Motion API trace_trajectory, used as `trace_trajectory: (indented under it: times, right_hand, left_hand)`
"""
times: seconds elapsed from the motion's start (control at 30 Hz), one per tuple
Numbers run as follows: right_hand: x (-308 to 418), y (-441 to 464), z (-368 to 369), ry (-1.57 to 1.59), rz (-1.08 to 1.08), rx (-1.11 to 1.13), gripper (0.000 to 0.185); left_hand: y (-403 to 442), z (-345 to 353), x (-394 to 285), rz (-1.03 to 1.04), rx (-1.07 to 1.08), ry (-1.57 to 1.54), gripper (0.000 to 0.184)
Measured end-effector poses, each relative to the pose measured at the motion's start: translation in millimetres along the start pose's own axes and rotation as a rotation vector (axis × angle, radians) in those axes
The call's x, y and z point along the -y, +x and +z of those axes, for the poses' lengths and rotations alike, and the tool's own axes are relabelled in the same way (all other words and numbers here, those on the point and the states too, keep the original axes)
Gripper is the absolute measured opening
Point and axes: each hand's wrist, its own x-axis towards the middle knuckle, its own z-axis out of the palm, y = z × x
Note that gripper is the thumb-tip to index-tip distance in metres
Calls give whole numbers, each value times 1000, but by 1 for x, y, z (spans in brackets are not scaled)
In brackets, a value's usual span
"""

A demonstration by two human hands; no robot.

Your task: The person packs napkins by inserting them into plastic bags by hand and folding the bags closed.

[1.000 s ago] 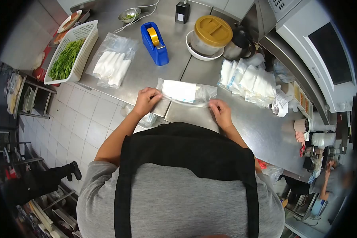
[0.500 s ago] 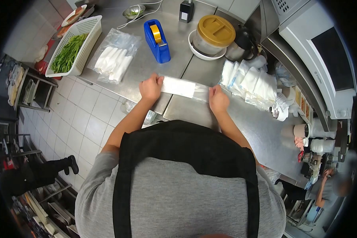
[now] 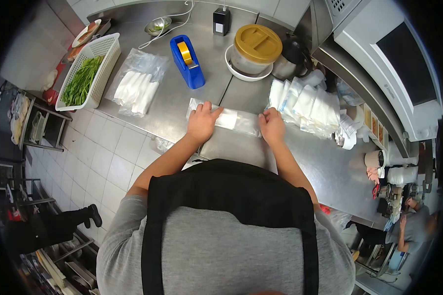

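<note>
The left hand (image 3: pixel 203 123) is laid over the left part of a clear plastic bag (image 3: pixel 247 124), its fingers extended and loosely spread on the film. The right hand (image 3: pixel 272 125) is placed at the bag's right end with its fingers bent; whether the film is pinched there cannot be told. Inside the bag, a white folded packet (image 3: pixel 227 119) is partly covered by the left hand. The bag is laid flat, left to right, near the front edge of a stainless-steel counter (image 3: pixel 330 169). Just to the right and slightly farther, a pile of white bundles in plastic (image 3: pixel 307 104) is set down. Beyond the left hand, a blue tape dispenser (image 3: pixel 193 76) is loaded with a roll of yellow tape (image 3: pixel 184 52), and to its left more white bundles (image 3: pixel 138 88) are gathered in clear plastic. At the far side, a gold-lidded tub (image 3: pixel 257 44) is stood in a white bowl (image 3: pixel 246 75), beside a kettle (image 3: pixel 291 58). At the far left, green stems (image 3: pixel 82 81) are held in a white perforated basket (image 3: pixel 108 64).
</note>
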Motion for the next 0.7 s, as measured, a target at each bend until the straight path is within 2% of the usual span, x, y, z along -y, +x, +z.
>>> trace_trajectory:
  times: [0.07,0.17,0.27,0.4,0.57,0.6,0.7]
  right_hand:
    - [13,-4,-16,19,-204,-94,15]
    - [4,-7,-19,63,-381,56,23]
    - [5,-25,-26,196,-389,354,26]
    - [6,-40,-20,201,-584,201,29]
    - [21,-38,-19,159,-816,121,23]
    - [23,-40,-14,177,-762,139,22]
    - [24,-47,3,217,-656,158,19]
  left_hand:
    - [3,-2,3,63,0,25,39]
    - [15,-1,7,211,4,-65,39]
    - [38,8,6,349,49,-120,40]
    - [55,13,6,489,112,-130,43]
    - [57,14,3,498,117,-160,36]
    - [55,15,3,483,130,-176,35]
    - [48,10,4,491,162,-190,48]
